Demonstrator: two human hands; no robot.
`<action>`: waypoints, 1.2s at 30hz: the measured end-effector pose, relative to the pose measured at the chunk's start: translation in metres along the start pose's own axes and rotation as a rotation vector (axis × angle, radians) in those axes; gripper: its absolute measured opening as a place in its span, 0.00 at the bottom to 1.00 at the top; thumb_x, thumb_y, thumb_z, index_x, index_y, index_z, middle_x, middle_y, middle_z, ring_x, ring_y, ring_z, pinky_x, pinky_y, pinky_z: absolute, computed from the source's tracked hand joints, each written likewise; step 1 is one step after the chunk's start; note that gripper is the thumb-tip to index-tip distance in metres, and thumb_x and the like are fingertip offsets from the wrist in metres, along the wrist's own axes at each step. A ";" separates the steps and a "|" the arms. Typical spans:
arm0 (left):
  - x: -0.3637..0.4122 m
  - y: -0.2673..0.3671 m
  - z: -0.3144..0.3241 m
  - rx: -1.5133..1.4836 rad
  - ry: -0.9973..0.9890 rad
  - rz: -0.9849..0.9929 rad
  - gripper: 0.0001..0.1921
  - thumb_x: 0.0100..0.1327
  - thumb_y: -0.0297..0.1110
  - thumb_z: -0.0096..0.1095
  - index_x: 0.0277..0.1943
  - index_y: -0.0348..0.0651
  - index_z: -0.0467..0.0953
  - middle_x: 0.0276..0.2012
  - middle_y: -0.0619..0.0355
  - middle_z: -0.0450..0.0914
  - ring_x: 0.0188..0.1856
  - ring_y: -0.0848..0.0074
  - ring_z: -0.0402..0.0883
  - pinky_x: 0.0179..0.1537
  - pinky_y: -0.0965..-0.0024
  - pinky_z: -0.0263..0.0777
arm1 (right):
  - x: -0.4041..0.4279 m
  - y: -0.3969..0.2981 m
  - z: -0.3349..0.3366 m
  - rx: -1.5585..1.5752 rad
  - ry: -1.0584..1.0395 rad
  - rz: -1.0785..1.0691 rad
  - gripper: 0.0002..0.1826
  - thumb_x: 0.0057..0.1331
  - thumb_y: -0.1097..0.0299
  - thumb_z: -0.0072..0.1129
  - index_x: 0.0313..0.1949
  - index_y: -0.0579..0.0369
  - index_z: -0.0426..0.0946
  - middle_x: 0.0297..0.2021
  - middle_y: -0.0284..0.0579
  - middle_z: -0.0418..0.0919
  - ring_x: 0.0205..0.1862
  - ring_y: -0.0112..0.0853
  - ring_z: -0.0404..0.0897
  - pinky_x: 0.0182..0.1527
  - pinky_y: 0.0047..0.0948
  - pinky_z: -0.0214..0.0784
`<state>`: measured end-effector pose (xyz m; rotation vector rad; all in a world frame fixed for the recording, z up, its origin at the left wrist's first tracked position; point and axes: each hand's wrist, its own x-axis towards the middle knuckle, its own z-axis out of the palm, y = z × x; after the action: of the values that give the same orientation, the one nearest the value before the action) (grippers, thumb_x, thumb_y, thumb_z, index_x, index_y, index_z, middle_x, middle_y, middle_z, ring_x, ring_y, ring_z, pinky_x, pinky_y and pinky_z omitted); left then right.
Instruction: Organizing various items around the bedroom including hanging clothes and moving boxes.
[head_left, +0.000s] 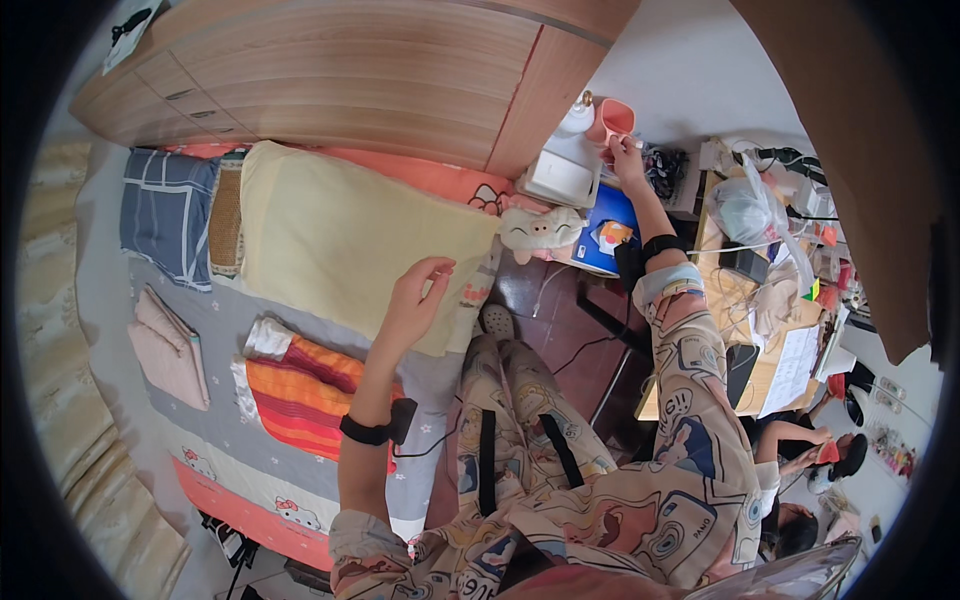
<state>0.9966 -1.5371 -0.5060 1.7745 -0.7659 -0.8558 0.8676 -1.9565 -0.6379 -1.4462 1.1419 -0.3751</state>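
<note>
My right hand (624, 159) is at the near side of a pink plastic cup or bin (616, 118), its fingers at the rim and a small white thing by the fingertips. Whether it grips the rim cannot be told. Beside that container stand a white bottle (577, 116) and a white box (559, 178). My left hand (421, 300) holds nothing and hovers over a pale yellow cloth (352, 225) spread on the bed, fingers bent and thumb apart. Left of my forearm lies a folded striped orange and red cloth (300, 397).
A folded pink cloth (169, 349) and a blue checked pillow (169, 210) lie on the bed. A pig-faced plush (541, 227) and blue folder (604, 217) sit below the white box. The cluttered desk (701, 232) stands right; another person (784, 480) is beyond. A cable crosses the floor.
</note>
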 end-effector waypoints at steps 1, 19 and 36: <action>-0.001 -0.002 -0.002 0.013 0.001 0.001 0.11 0.62 0.27 0.50 0.45 0.33 0.73 0.39 0.51 0.78 0.39 0.69 0.77 0.43 0.71 0.69 | 0.004 0.000 -0.005 -0.015 0.007 -0.012 0.10 0.66 0.58 0.48 0.34 0.50 0.67 0.22 0.35 0.76 0.22 0.18 0.71 0.22 0.20 0.62; -0.036 0.010 -0.020 0.031 0.076 -0.063 0.10 0.64 0.28 0.50 0.45 0.34 0.73 0.38 0.54 0.79 0.44 0.74 0.77 0.47 0.73 0.67 | -0.024 0.013 0.013 -0.327 -0.031 0.152 0.35 0.59 0.57 0.58 0.62 0.54 0.57 0.40 0.44 0.75 0.38 0.30 0.74 0.39 0.30 0.68; -0.057 0.168 -0.110 0.559 0.349 0.416 0.08 0.60 0.28 0.51 0.40 0.36 0.75 0.36 0.49 0.78 0.41 0.58 0.75 0.43 0.61 0.66 | -0.265 -0.182 -0.092 -0.459 -0.594 -0.355 0.21 0.62 0.64 0.55 0.53 0.60 0.67 0.37 0.47 0.78 0.41 0.29 0.76 0.45 0.28 0.68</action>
<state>1.0366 -1.4901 -0.3070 2.0578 -1.1553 -0.0419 0.7488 -1.8293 -0.3524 -1.9969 0.4984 0.0945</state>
